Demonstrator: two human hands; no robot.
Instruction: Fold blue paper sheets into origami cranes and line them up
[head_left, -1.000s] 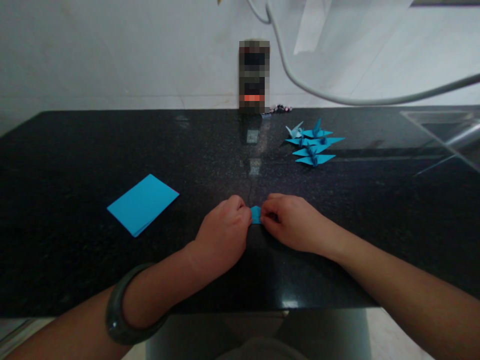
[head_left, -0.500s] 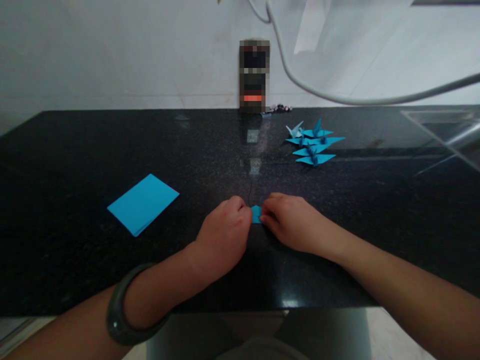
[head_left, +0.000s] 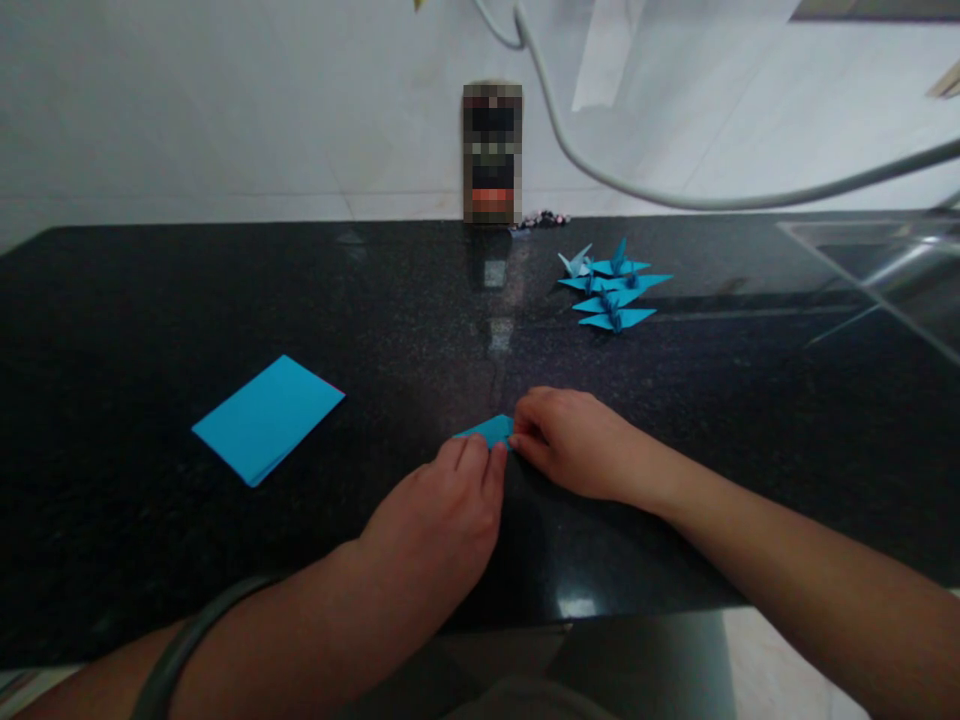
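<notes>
A small piece of folded blue origami paper (head_left: 487, 430) lies on the black countertop, partly covered by my fingers. My left hand (head_left: 450, 500) rests over its near edge, fingers closed together and pressing on it. At its right end my right hand (head_left: 566, 440) pinches the paper between thumb and fingers. The right tip of the paper is hidden in that grip. To the left lies a stack of blue paper (head_left: 270, 420), flat and apart from my hands. Several folded paper cranes (head_left: 616, 290) sit together farther back on the right.
The black countertop (head_left: 397, 330) meets a pale wall at the back. A blurred upright object (head_left: 492, 155) stands by that wall, with a beaded item (head_left: 544, 219) beside it. A grey cable (head_left: 637, 190) hangs across the upper right. A clear panel-like object (head_left: 870, 275) is at far right.
My left hand has shifted down and toward me, uncovering more of the folded paper's left side. My right hand keeps its pinch. The whole view has turned slightly right.
</notes>
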